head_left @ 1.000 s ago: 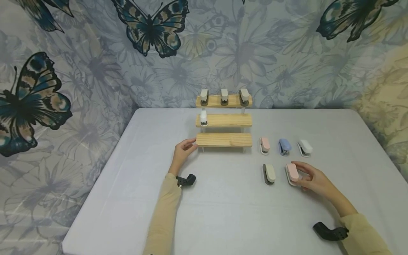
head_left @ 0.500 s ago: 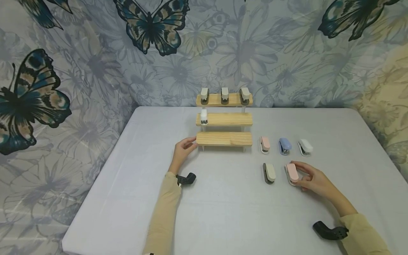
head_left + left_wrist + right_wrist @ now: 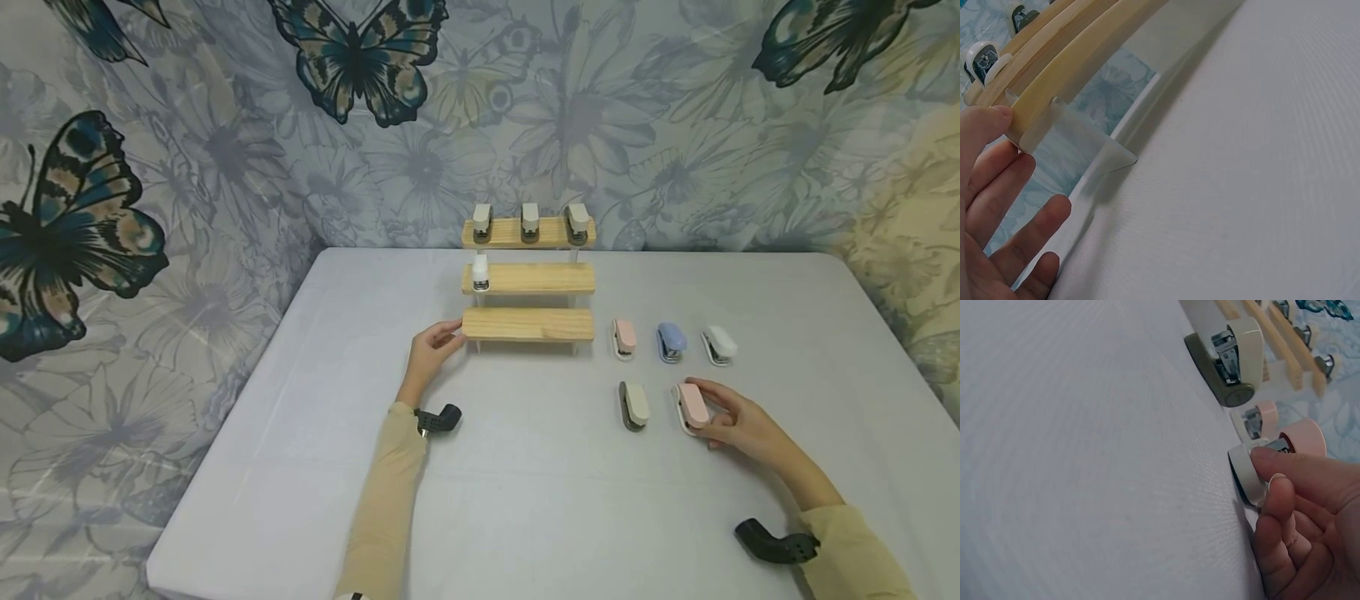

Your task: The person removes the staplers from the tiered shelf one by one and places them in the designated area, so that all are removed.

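My left hand [image 3: 433, 354] pinches the left end of the lowest board of a three-tier wooden display stand [image 3: 528, 325]. In the left wrist view its thumb lies against the board's end [image 3: 1029, 115], with the other fingers spread below. My right hand [image 3: 738, 421] holds a pink stapler [image 3: 693, 405] with a white base [image 3: 1246, 475] between thumb and fingers, low at the tabletop. Left of it lies a cream stapler with a dark base [image 3: 636, 406]. Behind are a smaller pink stapler [image 3: 624, 337], a blue stapler [image 3: 672, 340] and a white stapler [image 3: 721, 343].
Three cream staplers, such as the middle one [image 3: 529, 221], stand on the top tier. A white stapler [image 3: 480, 272] stands at the left of the middle tier. The white-covered table [image 3: 525, 500] meets a butterfly-patterned backdrop [image 3: 585, 125] behind the stand.
The pink stapler in my right hand has shifted and tilted very slightly to the right. My left hand keeps its place on the stand. The head view has dipped a little.
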